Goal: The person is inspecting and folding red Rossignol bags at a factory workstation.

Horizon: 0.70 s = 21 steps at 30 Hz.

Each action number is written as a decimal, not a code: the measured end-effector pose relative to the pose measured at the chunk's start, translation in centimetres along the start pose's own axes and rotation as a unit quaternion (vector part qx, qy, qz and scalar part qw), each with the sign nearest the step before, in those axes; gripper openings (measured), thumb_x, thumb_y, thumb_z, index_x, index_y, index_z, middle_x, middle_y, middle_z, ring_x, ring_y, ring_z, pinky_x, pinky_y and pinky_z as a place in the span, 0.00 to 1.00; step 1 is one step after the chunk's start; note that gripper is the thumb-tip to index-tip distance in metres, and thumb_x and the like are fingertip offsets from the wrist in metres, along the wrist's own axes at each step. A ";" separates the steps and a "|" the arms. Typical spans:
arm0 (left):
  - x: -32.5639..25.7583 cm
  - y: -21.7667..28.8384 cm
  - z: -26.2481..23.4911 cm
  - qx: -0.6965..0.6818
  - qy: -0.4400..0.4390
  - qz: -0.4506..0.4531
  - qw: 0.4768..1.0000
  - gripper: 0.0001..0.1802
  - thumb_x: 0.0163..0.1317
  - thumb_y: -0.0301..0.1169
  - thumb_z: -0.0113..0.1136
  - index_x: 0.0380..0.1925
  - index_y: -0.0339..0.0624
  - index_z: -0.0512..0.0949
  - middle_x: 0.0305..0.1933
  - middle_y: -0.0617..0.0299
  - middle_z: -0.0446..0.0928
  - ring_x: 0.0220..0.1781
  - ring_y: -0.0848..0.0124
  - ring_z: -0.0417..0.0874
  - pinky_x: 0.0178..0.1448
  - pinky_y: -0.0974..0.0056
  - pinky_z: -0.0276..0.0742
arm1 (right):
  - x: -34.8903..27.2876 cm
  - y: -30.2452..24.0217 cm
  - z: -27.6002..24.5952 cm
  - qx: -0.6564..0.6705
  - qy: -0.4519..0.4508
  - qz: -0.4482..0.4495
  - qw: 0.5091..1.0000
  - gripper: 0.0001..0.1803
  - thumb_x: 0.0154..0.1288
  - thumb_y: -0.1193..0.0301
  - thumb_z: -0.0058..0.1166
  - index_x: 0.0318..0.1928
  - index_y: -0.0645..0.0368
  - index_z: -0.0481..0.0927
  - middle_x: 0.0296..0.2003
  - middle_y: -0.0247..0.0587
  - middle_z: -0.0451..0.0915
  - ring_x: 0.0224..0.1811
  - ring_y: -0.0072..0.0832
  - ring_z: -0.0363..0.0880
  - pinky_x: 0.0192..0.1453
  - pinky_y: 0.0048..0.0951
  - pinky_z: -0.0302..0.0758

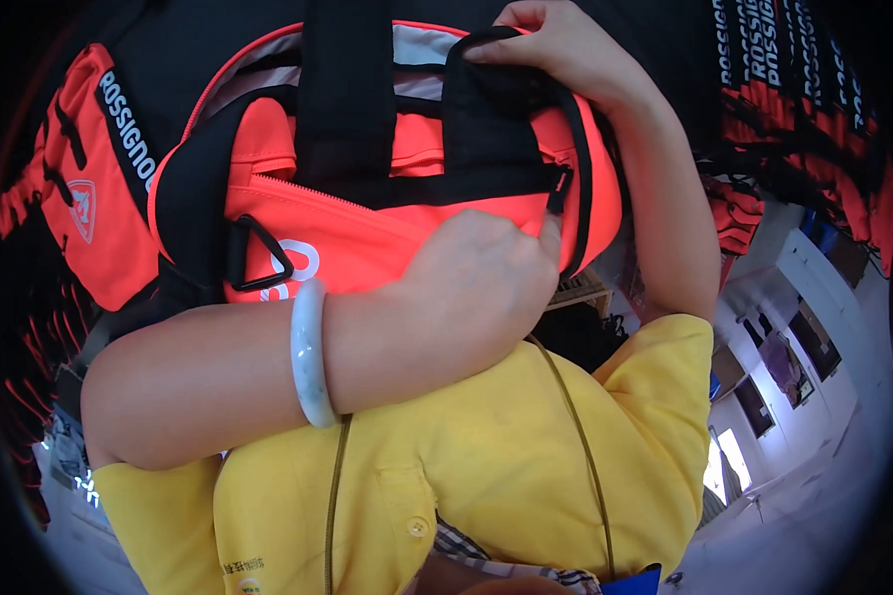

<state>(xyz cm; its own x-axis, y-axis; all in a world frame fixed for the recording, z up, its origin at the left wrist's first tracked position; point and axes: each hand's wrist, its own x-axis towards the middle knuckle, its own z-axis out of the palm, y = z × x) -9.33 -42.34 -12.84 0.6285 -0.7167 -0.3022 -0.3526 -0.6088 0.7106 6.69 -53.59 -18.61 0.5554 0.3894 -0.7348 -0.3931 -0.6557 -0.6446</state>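
The orange-red duffel bag [347, 228] fills upper centre. The right hand [550, 45] pinches its webbing handle [486, 119]; the left hand [486, 263] curls by a pull tab [560, 186], pinch unclear. Tugging against slack cloth could bunch it.

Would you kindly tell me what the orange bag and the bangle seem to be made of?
Orange bag: probably synthetic fabric, matte, judging by its soft folds and sewn-in zipper. Bangle: perhaps polished stone or glass, given its glossy highlights and pale, mottled green.
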 end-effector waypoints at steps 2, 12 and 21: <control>-0.1 0.2 0.2 0.022 -0.022 -0.001 1.000 0.30 0.52 0.28 0.55 0.57 0.23 0.70 0.21 0.61 0.78 0.23 0.69 0.80 0.25 0.64 0.70 | -0.5 0.0 -0.2 -0.032 0.002 -0.025 0.999 0.12 0.53 0.69 0.70 0.25 0.58 0.77 0.20 0.26 0.75 0.22 0.12 0.69 0.25 0.16 0.65; -1.2 1.3 1.2 0.118 -0.022 0.011 0.993 0.33 0.46 0.28 0.58 0.57 0.29 0.72 0.21 0.60 0.73 0.20 0.69 0.76 0.22 0.65 0.71 | -4.2 0.3 -0.5 0.079 0.008 -0.089 0.993 0.11 0.54 0.74 0.68 0.26 0.58 0.75 0.22 0.24 0.74 0.24 0.11 0.67 0.28 0.14 0.63; 0.5 -15.8 -10.7 -0.079 0.263 0.381 0.883 0.19 0.55 0.28 0.58 0.50 0.44 0.79 0.65 0.54 0.70 0.73 0.53 0.58 0.70 0.40 0.58 | -8.6 -0.5 -0.6 -0.094 0.025 -0.211 0.973 0.11 0.52 0.74 0.65 0.34 0.64 0.77 0.25 0.35 0.76 0.30 0.20 0.75 0.39 0.22 0.72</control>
<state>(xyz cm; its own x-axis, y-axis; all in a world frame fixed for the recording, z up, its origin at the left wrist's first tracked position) 3.97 -29.39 -17.43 0.4999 -0.6149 0.6099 -0.7374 0.0670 0.6721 2.60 -56.99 -11.83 0.6751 0.6204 -0.3992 0.0151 -0.5525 -0.8334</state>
